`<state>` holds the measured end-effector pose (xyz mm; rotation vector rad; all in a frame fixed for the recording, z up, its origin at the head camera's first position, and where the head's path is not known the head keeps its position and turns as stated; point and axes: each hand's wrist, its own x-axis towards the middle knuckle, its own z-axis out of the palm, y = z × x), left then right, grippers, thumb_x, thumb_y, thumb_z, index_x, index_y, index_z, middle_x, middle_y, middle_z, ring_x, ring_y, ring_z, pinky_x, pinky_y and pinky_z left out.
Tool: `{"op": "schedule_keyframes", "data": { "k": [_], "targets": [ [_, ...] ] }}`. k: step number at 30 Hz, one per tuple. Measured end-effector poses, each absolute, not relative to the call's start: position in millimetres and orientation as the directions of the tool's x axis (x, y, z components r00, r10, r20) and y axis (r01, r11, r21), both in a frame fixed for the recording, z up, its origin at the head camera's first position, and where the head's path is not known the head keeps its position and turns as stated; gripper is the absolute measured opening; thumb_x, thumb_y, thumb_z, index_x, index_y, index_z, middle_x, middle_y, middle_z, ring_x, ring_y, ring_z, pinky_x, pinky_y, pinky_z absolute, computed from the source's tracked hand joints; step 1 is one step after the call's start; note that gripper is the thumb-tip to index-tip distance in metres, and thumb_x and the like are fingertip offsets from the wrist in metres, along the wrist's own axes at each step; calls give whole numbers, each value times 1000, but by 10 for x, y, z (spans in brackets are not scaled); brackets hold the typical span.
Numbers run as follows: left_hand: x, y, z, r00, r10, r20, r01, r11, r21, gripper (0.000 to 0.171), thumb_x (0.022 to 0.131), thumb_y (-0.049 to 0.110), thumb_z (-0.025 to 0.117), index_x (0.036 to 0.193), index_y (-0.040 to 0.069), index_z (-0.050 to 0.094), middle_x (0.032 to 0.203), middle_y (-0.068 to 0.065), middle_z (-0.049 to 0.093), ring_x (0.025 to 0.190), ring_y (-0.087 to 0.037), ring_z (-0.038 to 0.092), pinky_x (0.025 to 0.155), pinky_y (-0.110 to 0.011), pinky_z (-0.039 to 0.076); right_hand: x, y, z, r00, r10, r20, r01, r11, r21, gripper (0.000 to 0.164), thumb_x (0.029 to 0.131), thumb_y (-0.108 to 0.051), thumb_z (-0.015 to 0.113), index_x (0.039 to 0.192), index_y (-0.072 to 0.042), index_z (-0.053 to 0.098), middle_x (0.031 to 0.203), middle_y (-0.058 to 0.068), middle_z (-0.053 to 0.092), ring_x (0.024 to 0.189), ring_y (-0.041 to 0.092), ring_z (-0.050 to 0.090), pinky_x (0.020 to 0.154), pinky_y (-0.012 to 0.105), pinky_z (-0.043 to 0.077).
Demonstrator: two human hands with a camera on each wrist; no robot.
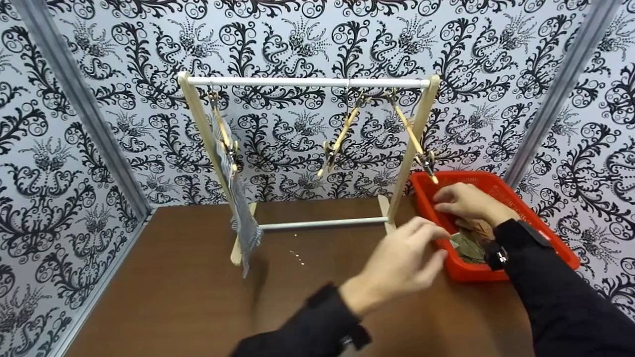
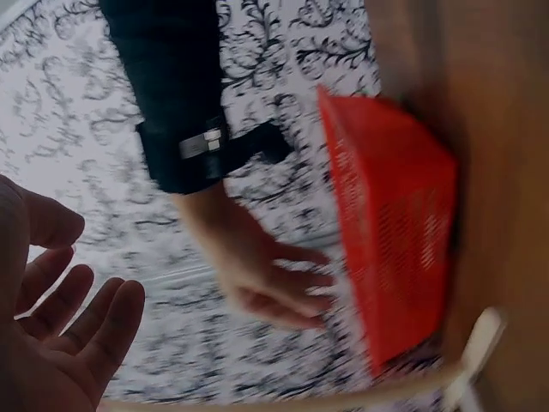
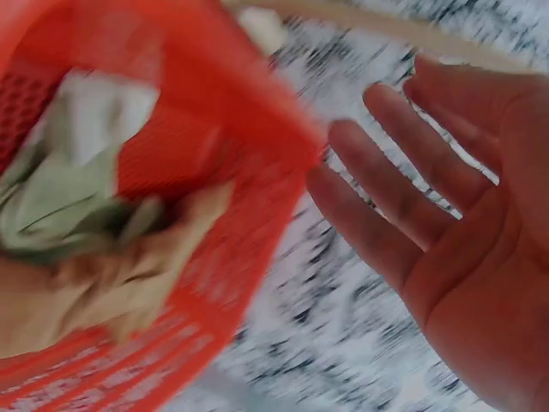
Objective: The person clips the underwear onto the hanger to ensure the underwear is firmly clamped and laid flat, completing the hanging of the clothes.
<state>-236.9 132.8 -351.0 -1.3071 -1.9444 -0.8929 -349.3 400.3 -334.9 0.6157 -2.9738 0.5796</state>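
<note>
Above the red plastic basket (image 1: 478,274) is my right hand (image 1: 466,201), palm down, fingers loosely bent and holding nothing. My left hand (image 1: 404,255) hovers over the table to the left of the basket, also holding nothing, its fingers parted. The right wrist view shows the right hand's fingers (image 3: 386,197) spread beside the basket's edge. Inside the basket lie a green cloth (image 1: 467,248) and a tan cloth (image 3: 111,283). Nearest to the right hand is a clip hanger (image 1: 409,131) on the rack, with nothing in its clips.
A small rack with a white top bar (image 1: 297,82) and wooden posts (image 1: 404,168) stands on the brown table (image 1: 188,277). A grey cloth (image 1: 243,218) hangs from the left clip hanger (image 1: 222,126). Another bare hanger (image 1: 345,129) hangs right of centre. Patterned walls enclose the table.
</note>
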Motion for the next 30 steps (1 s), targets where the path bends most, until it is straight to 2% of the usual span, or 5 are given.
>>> {"op": "schedule_keyframes", "data": {
  "k": [10, 15, 19, 22, 30],
  "targets": [
    [-2626, 2126, -4210, -685, 472, 554, 687, 167, 707, 25, 94, 12, 70, 118, 5, 67, 112, -2, 67, 94, 0, 62, 81, -7, 45, -3393, 4493, -3745, -978, -203, -55, -175, 933, -315, 72, 76, -8, 82, 138, 11, 50, 118, 35, 62, 99, 46, 63, 87, 60, 51],
    [-2677, 2317, -4391, -690, 471, 550, 695, 217, 686, 29, 98, 17, 66, 124, 4, 66, 113, -1, 66, 98, -1, 59, 88, -8, 41, -3312, 4531, -3828, -988, -109, -114, -67, 944, -323, 67, 74, -2, 79, 132, 14, 51, 116, 39, 61, 102, 50, 61, 87, 60, 51],
    [-2713, 2395, -4440, -665, 451, 595, 732, 235, 640, 28, 98, 15, 65, 124, 3, 66, 117, -3, 67, 101, -4, 60, 91, -9, 41, -3298, 4533, -3862, -990, -36, -136, 0, 966, -258, 30, 73, -3, 79, 97, 9, 65, 91, 26, 67, 84, 42, 64, 75, 54, 54],
    [-2721, 2440, -4437, -655, 461, 598, 742, 244, 625, 29, 98, 14, 65, 125, 4, 65, 121, -4, 66, 107, -5, 60, 95, -11, 41, -3292, 4550, -3871, -993, 14, -118, 41, 972, -232, 18, 71, -5, 80, 79, 2, 66, 82, 21, 66, 75, 39, 63, 66, 49, 53],
    [-2720, 2481, -4418, -669, 505, 546, 727, 291, 622, 33, 97, 17, 67, 128, 7, 64, 120, -1, 65, 110, -5, 60, 96, -10, 39, -3287, 4584, -3909, -997, 73, -22, 75, 981, -180, 21, 74, -4, 76, 84, 10, 64, 94, 40, 63, 86, 58, 62, 73, 62, 52]
  ]
}}
